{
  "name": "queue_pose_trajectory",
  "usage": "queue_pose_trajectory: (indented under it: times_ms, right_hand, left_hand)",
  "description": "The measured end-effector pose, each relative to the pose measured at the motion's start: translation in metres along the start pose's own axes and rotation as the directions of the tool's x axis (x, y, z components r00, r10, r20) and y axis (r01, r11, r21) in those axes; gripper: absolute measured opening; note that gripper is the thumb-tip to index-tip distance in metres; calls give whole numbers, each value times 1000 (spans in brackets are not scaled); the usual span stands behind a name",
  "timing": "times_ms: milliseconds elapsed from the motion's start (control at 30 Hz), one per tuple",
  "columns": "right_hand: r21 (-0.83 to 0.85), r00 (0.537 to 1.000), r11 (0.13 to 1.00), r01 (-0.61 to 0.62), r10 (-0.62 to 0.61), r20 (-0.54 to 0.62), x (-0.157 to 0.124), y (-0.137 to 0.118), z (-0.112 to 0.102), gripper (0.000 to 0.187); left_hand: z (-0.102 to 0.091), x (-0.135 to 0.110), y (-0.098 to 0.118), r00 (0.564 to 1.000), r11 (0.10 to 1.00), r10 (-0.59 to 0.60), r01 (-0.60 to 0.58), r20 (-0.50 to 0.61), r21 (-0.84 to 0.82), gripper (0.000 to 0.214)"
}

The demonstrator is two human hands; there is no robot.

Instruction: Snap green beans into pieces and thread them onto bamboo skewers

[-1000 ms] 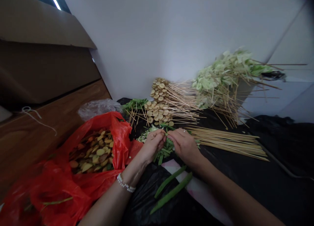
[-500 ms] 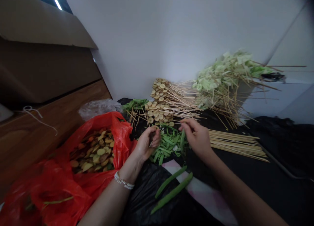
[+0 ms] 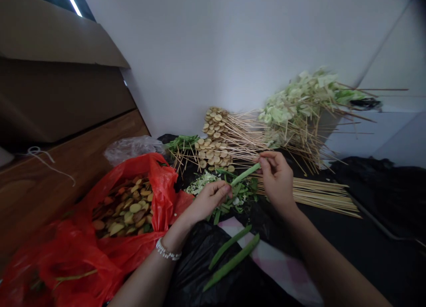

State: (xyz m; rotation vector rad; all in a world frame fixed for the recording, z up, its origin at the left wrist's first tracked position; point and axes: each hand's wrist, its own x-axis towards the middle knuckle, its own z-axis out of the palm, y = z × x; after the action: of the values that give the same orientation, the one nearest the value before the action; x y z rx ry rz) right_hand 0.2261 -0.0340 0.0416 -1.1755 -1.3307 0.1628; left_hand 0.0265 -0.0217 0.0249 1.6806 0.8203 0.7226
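Brown cardboard carton [image 3: 56, 89] fills the far left, above a varnished wooden ledge [image 3: 73, 165] with a loop of white string [image 3: 43, 156] on it. Below, a crumpled red plastic bag [image 3: 159, 187] holds a heap of sliced yellow-brown pieces [image 3: 128, 207], and a cloudy clear plastic bag [image 3: 133, 149] lies behind it. The left hand [image 3: 209, 200], with a white beaded bracelet [image 3: 166, 250] at the wrist, is curled with its fingers pressed together, the tips just beside the lower end of a slim green bean pod [image 3: 245, 174]; I cannot tell if they grip it. The right hand [image 3: 276, 178] pinches the pod's upper end between thumb and fingertips. Beneath them lies a pile of cut green beans [image 3: 233, 200], with two whole pods [image 3: 231, 253] on black plastic sheeting [image 3: 189, 262]. Farther right are threaded round slices on bamboo skewers [image 3: 213, 138], pale cabbage on skewers [image 3: 299, 103] against a white wall [image 3: 233, 45], and a bundle of bare skewers [image 3: 319, 198].
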Motion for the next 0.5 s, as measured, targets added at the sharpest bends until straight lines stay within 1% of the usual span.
queue_pose_trajectory:
  times_ms: [33, 67, 100, 133, 200, 233, 267, 333, 433, 500]
  right_hand:
    - [-144, 993, 983, 118, -118, 7, -1, 0, 0, 21]
    - [-274, 970, 931, 242, -235, 61, -3, -1, 0, 24]
    - [-365, 931, 857, 364, -329, 156, -5, -2, 1, 26]
    - [-405, 879, 781, 474, -391, 275, -7, -3, 4, 28]
    - [-385, 760, 673, 631, -439, 479, -13, -5, 10, 29]
    - [-366, 714, 641, 675, -442, 543, -16, -5, 13, 28]
    - [-357, 686, 620, 699, -437, 582, -18, -5, 15, 27]
    - [-371, 665, 596, 712, -405, 627, -21, -5, 18, 22]
    - [-411, 665, 573, 709, -349, 660, -21, -4, 17, 15]
    - [-427, 664, 562, 708, -325, 673, -20, -4, 16, 13]
  left_hand:
    - [0, 1, -2, 998, 999, 19, -17, -62, 40, 42]
    - [-1, 2, -4, 991, 994, 49, -36, -123, 103, 40]
    - [-2, 4, -5, 981, 982, 87, -54, -174, 184, 38]
    - [-2, 5, -7, 969, 960, 127, -67, -212, 272, 36]
    - [-3, 5, -8, 948, 902, 199, -79, -247, 425, 34]
    - [-3, 5, -8, 943, 876, 224, -85, -246, 474, 34]
    - [-3, 5, -8, 942, 857, 240, -92, -235, 506, 34]
    - [-3, 4, -7, 950, 837, 245, -106, -195, 538, 34]
    - [-4, 2, -5, 969, 808, 223, -122, -109, 577, 32]
    - [-5, 0, -4, 973, 770, 223, -137, -63, 624, 29]
